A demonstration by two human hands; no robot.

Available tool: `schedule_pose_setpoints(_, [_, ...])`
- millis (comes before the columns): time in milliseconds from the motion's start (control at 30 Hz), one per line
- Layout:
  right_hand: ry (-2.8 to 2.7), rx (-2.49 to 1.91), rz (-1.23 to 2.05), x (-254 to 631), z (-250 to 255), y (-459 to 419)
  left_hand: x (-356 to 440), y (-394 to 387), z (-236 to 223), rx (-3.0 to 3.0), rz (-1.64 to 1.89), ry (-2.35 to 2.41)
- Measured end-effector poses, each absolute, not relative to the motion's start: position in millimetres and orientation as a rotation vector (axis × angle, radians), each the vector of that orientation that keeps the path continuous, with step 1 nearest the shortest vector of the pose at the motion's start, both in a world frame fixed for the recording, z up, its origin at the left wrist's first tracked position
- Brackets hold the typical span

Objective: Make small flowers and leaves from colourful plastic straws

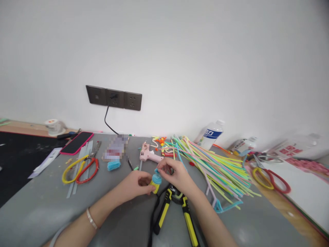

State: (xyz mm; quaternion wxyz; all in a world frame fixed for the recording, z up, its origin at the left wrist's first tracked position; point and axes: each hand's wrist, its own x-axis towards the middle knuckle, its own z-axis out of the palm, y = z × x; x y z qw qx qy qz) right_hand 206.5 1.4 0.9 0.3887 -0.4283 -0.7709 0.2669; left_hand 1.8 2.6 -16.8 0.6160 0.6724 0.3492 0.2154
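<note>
Just on the near side of the pink glue gun (147, 156), a small blue-and-yellow piece (156, 180) is held above the grey table (120, 216) between two hands. The left hand (140, 183) grips its yellow lower part between thumb and fingers, while the right hand (177, 173) has its thumb and fingertips closed on the blue strip at its top. Nearer the person than the glue gun, and slightly to its right, wire pliers (177, 199) with black-and-yellow handles lie spread, partly behind the right forearm. To the right of the glue gun spreads a loose bundle of pastel pipe cleaners (221, 168), with a blue-labelled bottle (210, 134) standing beyond them against the wall. Left of the glue gun sits a fuzzy blue bundle (113, 165); farther left are scissors (87, 169) with one yellow and one red handle, resting over pale flat strips, and a phone (77, 142) in a pink case. Up the wall, left of the glue gun, is a dark socket panel (114, 97) with a black cord (106, 119) hanging from it
</note>
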Motion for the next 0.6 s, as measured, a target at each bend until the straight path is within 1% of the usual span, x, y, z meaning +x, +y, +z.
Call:
schedule_pose_setpoints(367, [-2.015,-1.049,0.613,205.2,5.2,-0.9,2.6,1.9,-13.5,1.542,0.497,0.799])
schedule_pose_setpoints(600, [-1.986,-0.968,0.732,206.3,7.8,-1.3,2.0,2.5,-14.8,1.548,0.512,0.812])
